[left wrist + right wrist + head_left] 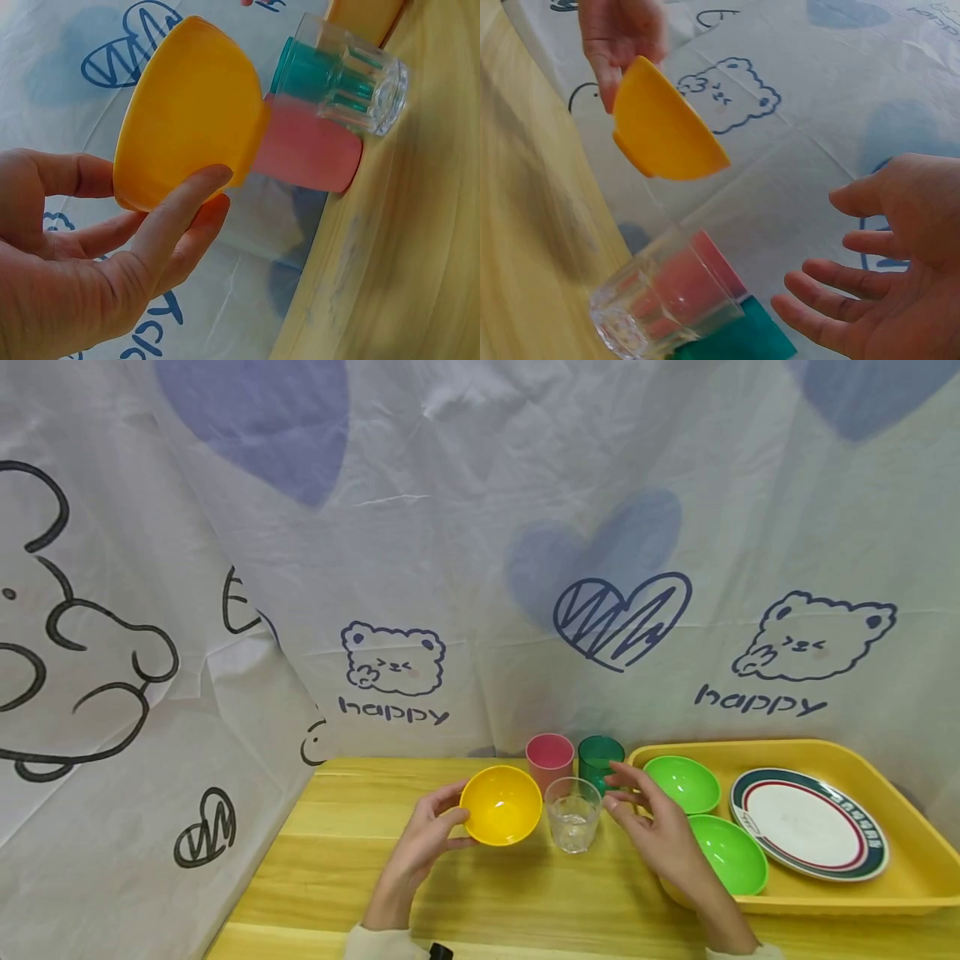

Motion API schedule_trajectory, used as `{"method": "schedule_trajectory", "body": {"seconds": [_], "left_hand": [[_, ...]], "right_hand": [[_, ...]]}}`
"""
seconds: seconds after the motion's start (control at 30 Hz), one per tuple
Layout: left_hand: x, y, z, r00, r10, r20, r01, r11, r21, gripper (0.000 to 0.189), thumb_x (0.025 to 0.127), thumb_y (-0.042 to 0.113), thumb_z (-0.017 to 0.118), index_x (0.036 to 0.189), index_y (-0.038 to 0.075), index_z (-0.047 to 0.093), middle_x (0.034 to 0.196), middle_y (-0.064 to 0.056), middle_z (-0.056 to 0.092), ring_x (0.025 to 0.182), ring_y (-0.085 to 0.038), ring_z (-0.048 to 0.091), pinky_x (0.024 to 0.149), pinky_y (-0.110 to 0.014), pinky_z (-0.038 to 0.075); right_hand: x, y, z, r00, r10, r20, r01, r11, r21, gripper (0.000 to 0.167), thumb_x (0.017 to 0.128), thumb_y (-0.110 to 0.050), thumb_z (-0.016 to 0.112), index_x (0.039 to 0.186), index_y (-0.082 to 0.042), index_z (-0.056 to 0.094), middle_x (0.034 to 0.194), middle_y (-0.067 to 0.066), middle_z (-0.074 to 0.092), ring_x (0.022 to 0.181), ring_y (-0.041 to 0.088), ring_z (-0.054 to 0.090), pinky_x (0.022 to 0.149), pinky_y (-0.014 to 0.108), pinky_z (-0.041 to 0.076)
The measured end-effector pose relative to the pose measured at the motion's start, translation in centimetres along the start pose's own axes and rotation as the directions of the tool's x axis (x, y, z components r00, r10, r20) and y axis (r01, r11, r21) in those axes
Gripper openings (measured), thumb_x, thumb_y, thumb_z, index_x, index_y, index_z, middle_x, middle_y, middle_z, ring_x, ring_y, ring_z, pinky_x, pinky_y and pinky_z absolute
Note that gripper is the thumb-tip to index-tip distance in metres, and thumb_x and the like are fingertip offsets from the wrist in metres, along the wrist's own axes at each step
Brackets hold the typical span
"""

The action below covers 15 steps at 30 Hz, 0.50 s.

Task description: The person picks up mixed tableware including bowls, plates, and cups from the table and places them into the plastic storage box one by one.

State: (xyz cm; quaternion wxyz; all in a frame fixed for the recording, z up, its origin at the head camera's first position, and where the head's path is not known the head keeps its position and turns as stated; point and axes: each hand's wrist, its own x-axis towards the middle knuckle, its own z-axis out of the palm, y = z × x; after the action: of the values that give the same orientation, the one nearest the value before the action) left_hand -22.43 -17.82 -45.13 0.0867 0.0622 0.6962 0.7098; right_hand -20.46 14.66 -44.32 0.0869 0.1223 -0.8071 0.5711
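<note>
A yellow bowl (501, 807) is held by its left side in my left hand (432, 833), raised off the table and tipped toward me. In the left wrist view, the fingers and thumb pinch the bowl (191, 112) near its rim. My right hand (662, 837) hovers with fingers spread and nothing in it, just right of a clear glass (573, 817). Behind that glass stand a pink cup (550, 755) and a green cup (597, 757). The right wrist view shows the palm of the right hand (885, 277) apart from the glass (667, 292).
A yellow tray (795, 906) on the right holds two green bowls (678, 782) and a white plate (806, 822) with a dark green rim. The wooden table (330, 852) meets a printed cloth (465, 568) behind and at the left.
</note>
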Motion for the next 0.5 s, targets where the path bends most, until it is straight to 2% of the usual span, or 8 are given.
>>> {"method": "schedule_trajectory", "body": {"seconds": [0.23,0.5], "left_hand": [[0.0,-0.2,0.4,0.999,-0.027,0.018,0.027,0.999,-0.023,0.049,0.099,0.002,0.055,0.147,-0.007,0.047,0.139,-0.024,0.052,0.103,-0.026,0.065,0.085,-0.052,0.060],[0.2,-0.4,1.5,0.997,-0.039,0.063,0.041,0.998,-0.038,0.052,0.097,0.002,0.056,0.147,-0.007,0.047,0.140,-0.024,0.051,0.103,-0.024,0.064,0.081,-0.047,0.062]], "right_hand": [[-0.2,-0.3,1.4,0.999,0.001,0.041,-0.001,1.000,0.015,0.047,0.102,-0.018,0.066,0.146,-0.008,0.052,0.136,0.018,0.061,0.119,0.034,0.063,0.091,0.035,0.059],[-0.4,-0.3,2.7,0.994,0.036,0.099,-0.039,0.999,0.027,0.048,0.102,-0.026,0.066,0.147,-0.013,0.052,0.137,0.012,0.061,0.121,0.031,0.062,0.091,0.035,0.059]]}}
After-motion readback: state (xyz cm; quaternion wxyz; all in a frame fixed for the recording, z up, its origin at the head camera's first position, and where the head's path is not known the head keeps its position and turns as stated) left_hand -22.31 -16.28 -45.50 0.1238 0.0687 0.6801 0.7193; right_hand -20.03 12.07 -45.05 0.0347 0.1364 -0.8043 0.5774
